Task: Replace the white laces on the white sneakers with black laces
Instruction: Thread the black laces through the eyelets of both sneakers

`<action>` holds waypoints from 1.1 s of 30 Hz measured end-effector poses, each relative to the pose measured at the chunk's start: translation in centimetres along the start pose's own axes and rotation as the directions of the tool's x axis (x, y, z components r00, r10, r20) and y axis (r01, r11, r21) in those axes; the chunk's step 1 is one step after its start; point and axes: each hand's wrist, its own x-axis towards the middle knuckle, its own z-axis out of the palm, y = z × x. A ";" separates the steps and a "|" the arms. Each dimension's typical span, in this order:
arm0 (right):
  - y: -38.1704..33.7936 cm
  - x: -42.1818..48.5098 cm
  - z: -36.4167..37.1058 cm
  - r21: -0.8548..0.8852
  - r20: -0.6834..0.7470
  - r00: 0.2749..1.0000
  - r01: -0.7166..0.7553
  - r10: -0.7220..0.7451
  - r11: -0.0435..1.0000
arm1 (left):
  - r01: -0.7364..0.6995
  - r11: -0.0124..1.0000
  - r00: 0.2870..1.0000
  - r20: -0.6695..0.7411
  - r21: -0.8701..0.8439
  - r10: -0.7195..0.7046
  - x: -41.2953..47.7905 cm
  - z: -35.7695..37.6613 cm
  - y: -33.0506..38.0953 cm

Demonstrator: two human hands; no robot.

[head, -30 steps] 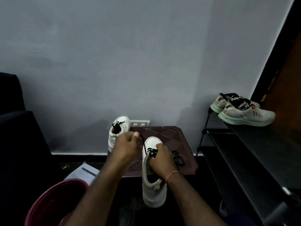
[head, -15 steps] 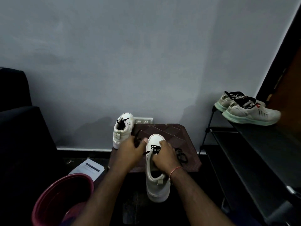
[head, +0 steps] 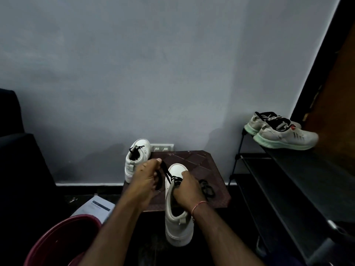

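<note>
left hand (head: pixel 146 177) pinching black lace (head: pixel 166 172), right hand (head: pixel 187 189) gripping sneaker (head: pixel 177 223)

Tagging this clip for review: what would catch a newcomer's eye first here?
The two hands at bottom centre: the left hand pinches a black lace running from the near white sneaker, which the right hand grips by its upper. Behind them a second white sneaker stands toe-up at the left edge of the brown table, and a pair of trainers sits on the black rack at right.
</note>
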 end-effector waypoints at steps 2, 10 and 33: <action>0.1 0.0 0.1 0.009 -0.004 1.000 -0.010 0.010 1.000 | -0.027 0.999 1.000 -0.011 -0.028 0.027 -0.1 0.2 0.2; -0.1 0.1 0.7 0.010 -0.013 1.000 -0.016 0.016 1.000 | -0.004 0.991 0.999 -0.044 -0.136 -0.002 0.1 -0.7 -1.6; 4.4 1.3 -1.6 0.301 -0.068 0.990 0.136 -0.121 0.944 | -0.117 0.649 0.992 0.055 0.751 0.115 1.7 -2.3 -6.1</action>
